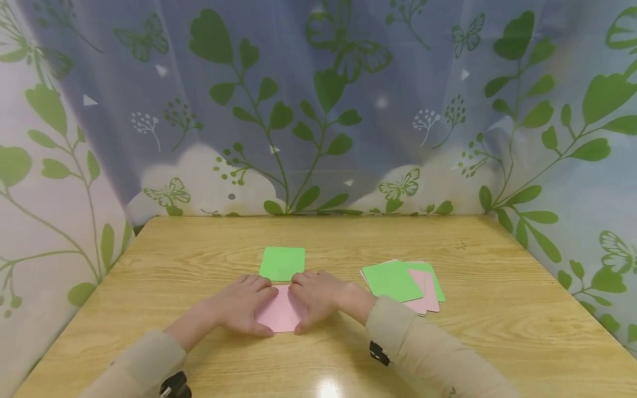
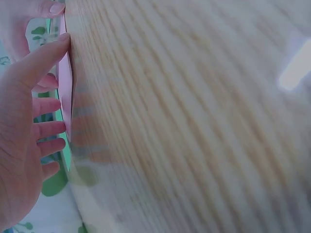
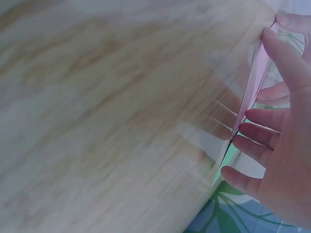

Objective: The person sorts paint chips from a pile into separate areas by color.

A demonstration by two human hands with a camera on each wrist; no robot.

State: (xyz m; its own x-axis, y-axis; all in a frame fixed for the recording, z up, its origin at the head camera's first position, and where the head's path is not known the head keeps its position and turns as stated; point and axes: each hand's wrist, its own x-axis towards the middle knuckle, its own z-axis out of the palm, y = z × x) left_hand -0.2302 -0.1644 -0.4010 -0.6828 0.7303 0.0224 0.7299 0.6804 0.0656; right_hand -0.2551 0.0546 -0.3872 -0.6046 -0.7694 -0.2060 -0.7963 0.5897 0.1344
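Observation:
A pink square card (image 1: 282, 316) lies flat on the wooden table between both hands. My left hand (image 1: 243, 305) is at its left side, thumb at the near corner and relaxed fingers reaching along the edge. On the other side, my right hand (image 1: 318, 298) touches the card's right edge in the same way. In the left wrist view the left thumb (image 2: 41, 60) meets the pink card's edge (image 2: 64, 90), with the other fingers slightly bent and spread. Just beyond the pink card lies a green card (image 1: 282, 264), its near edge close to the fingertips.
To the right, a loose, overlapping pile of green and pink cards (image 1: 393, 281) lies beyond the right forearm. A patterned curtain (image 1: 308, 138) hangs along the back and sides of the table (image 1: 199, 237).

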